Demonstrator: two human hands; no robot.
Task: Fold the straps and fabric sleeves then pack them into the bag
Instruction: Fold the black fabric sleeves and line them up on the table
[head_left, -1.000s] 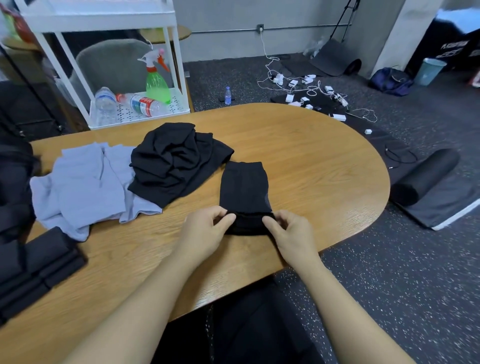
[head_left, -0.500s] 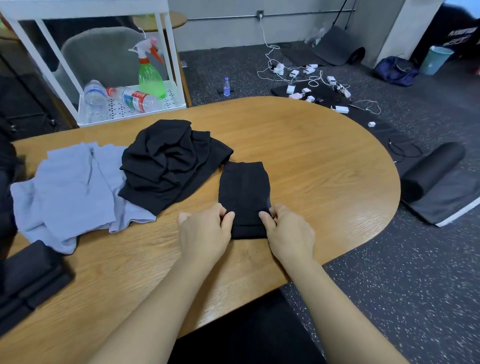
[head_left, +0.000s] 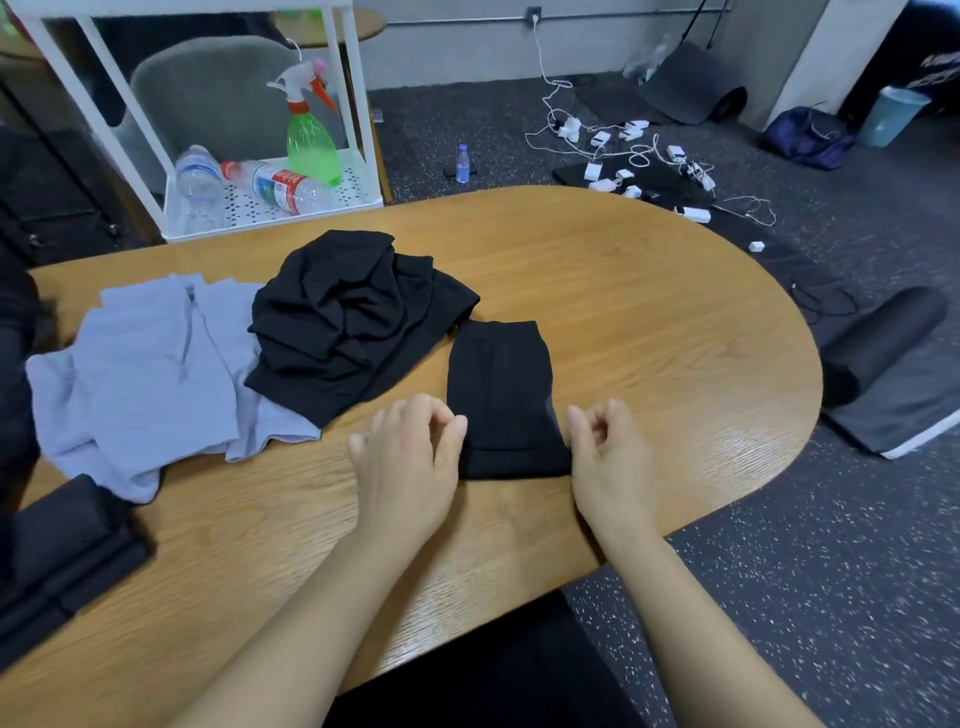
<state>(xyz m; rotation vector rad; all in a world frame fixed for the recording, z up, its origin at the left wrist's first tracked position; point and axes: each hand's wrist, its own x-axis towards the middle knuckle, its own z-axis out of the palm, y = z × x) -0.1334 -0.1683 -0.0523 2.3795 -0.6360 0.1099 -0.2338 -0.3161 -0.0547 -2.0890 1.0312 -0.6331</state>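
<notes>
Both my grips, left hand (head_left: 410, 457) and right hand (head_left: 610, 457), have let go and hang loosely curled beside the sleeve (head_left: 501, 397), now lying folded on the bench (head_left: 649, 332), probably ready for packing.

No text can be read anywhere in the head view. The plastic bottle (head_left: 283, 188) lying on the white shelf (head_left: 358, 200) carries a red and white label, but its print is too blurred to make out. White lettering shows on a dark surface (head_left: 935, 73) at the upper right edge, also blurred beyond reading. The small bottle (head_left: 462, 163) standing on the floor has a label too small to read.
</notes>
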